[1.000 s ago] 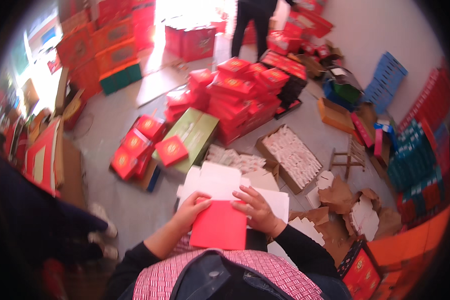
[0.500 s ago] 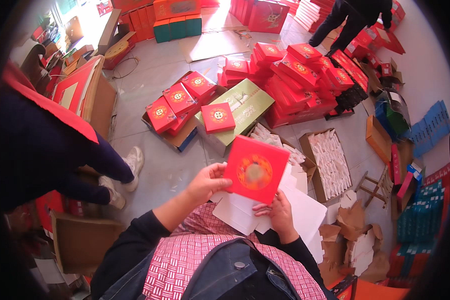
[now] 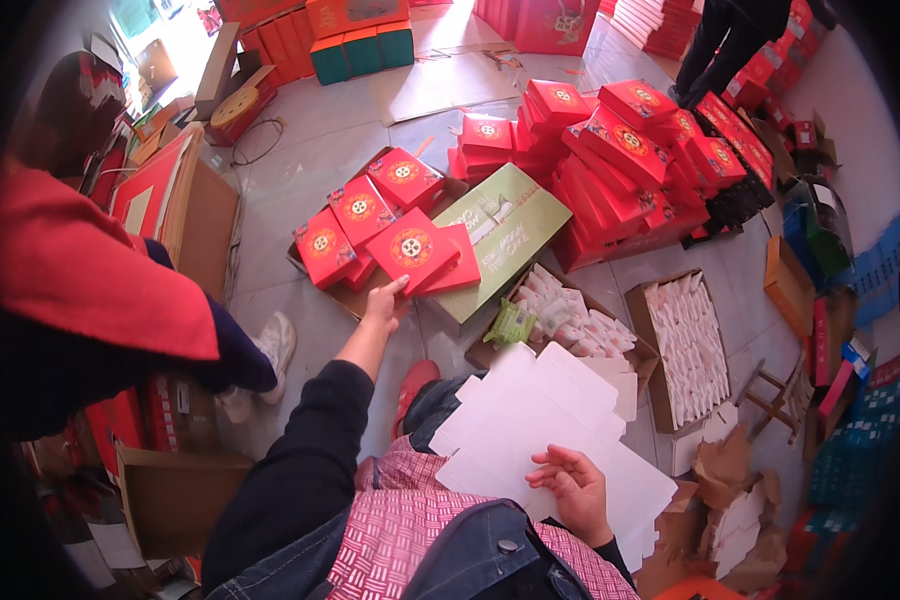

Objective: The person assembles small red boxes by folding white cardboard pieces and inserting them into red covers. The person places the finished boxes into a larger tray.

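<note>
A: Where do we locate the red square box [image 3: 411,246] relative to the left grip [image 3: 384,305]?

B: We locate it just beyond the left grip and slightly to its right, face up, its near corner at our fingertips.

A: What is the state of each grip?

B: On the left, we see the fingers partly closed at the box's near edge; we cannot tell whether they pinch it or merely touch it. The right grip [image 3: 573,485] is loosely curled, half open and holds nothing visible, above the white card blanks [image 3: 530,400].

A: Which grip is nearer, and which axis do we note?

B: The left. From the right grip, the box lies well apart, ahead and leftward. Being nearly square, it gives us no long axis. It overlaps a second red box [image 3: 462,265], right of the left grip, beside the green carton [image 3: 513,236], whose long axis runs obliquely away, toward the right.
</note>
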Demonstrator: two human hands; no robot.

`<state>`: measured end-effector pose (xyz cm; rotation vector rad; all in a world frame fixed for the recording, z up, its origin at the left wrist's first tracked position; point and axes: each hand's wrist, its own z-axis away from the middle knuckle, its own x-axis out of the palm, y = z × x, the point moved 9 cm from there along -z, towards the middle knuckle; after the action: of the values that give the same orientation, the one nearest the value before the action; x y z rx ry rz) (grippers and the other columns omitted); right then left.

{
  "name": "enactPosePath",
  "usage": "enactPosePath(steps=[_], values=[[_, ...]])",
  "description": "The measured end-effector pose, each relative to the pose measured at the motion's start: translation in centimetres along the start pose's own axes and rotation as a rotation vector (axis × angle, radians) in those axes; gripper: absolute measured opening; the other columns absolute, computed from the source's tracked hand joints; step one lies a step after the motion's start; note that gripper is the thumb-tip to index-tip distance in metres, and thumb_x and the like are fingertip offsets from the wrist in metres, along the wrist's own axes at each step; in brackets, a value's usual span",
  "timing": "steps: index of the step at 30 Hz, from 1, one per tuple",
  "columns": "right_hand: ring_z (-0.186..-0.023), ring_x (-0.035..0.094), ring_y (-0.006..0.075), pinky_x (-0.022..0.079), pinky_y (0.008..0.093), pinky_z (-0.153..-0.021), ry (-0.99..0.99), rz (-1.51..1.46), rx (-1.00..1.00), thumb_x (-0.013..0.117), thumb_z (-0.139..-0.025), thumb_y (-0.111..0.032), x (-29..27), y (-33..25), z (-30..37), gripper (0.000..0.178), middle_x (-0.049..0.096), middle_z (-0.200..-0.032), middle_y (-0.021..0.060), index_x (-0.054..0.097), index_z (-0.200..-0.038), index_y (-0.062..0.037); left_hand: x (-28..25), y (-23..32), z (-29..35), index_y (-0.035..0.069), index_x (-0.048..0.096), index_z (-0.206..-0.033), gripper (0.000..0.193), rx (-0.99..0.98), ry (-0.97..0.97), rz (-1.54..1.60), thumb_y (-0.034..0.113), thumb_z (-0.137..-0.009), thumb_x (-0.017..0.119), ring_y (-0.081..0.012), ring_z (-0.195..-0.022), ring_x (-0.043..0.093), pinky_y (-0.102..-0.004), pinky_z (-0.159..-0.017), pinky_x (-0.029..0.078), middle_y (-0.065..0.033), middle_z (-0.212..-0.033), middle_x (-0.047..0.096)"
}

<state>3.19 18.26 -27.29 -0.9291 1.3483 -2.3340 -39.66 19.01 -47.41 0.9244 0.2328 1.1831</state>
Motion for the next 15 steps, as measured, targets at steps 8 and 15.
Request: enactPosePath(steps=[8, 15], values=[[-0.103, 0.063, 0.0299, 0.046, 0.0434, -0.097, 0.03, -0.069, 0.102, 0.047, -0.094, -0.001, -1.0, -0.3, 0.1, 0.033, 0.058, -0.12, 0.0227, 0.048, -0.126, 0.0064, 6.0, 1.1, -2.2, 0.006, 0.062, -0.107, 0.035, 0.191, -0.015, -0.238, 0.022, -0.078, 0.072, -0.0172, -0.085, 0.062, -0.0333, -0.072, 0.047, -0.0054, -0.098, 0.066], [-0.104, 0.063, 0.0302, 0.048, 0.0419, -0.095, 0.09, -0.12, 0.104, 0.054, -0.095, -0.013, -1.9, -0.6, 0.4, 0.036, 0.058, -0.12, 0.0221, 0.048, -0.126, 0.0048, 16.1, -1.9, -9.2, 0.012, 0.066, -0.099, 0.025, 0.1, -0.128, -0.057, 0.024, -0.078, 0.072, -0.0159, -0.078, 0.062, -0.033, -0.069, 0.048, -0.001, -0.089, 0.067]])
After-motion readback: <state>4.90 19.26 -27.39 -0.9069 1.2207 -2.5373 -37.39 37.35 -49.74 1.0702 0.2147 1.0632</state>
